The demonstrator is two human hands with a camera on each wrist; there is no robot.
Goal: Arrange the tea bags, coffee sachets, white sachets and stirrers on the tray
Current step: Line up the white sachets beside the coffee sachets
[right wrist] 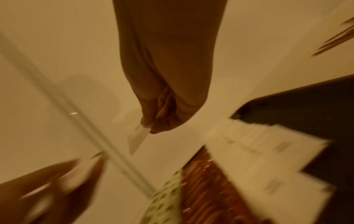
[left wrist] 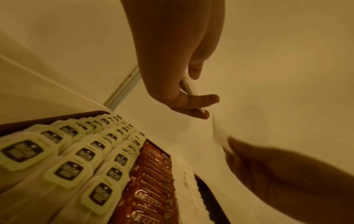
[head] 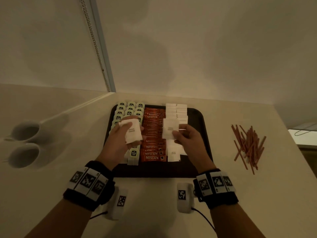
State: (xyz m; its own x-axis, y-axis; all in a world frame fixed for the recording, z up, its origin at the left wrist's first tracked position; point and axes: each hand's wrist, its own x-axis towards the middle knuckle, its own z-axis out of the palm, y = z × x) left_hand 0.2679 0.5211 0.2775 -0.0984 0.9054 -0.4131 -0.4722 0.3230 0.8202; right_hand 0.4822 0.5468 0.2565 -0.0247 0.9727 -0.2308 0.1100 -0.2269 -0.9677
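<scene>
In the middle of the head view we see the dark tray (head: 204, 121) on the pale counter (head: 154, 203). At its left stand three columns of tea bags (head: 130, 109) with pale green tags bearing dark labels. Down the centre runs a column of overlapping orange coffee sachets (head: 153, 133) printed NESCAFE. To their right lie two columns of square white sachets (head: 176, 110) with small dark print.

Our left hand (head: 120, 140) holds a small stack of white sachets (head: 133, 133) above the tea bags, fingers curled round it. Our right hand (head: 190, 141) pinches a single white sachet (head: 169, 129) by its edge, over the white columns.

At the right of the frame, well apart from the tray, the reddish-brown stirrers (head: 247, 145) lie in a loose heap. Two white cups (head: 25, 143) stand at the left edge.
</scene>
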